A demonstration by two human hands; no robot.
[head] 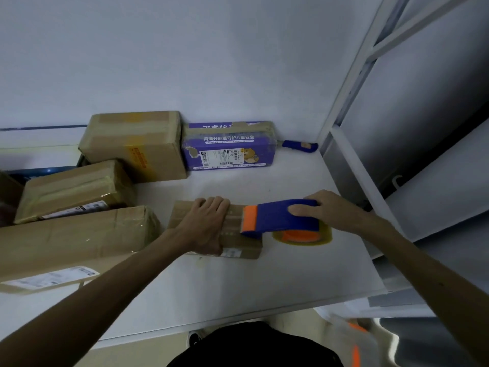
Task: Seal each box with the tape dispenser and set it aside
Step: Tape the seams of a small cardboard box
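Small box lies flat on the white table, about the middle of it, a printed label on its near side. The left hand is spread over its top, fingers bent down over the far edge and thumb along the near side, clamping it to the table. On the box's right end sits the orange nose of the blue tape dispenser; its tape roll hangs past the box, just above the tabletop. The right hand is wrapped round the dispenser's body, thumb flat on the side facing me.

To the left a long box lies close by, with two taped cartons behind it. A purple printed box stands against the wall, a blue utility knife just to its right. White shelving rises along the table's right side.
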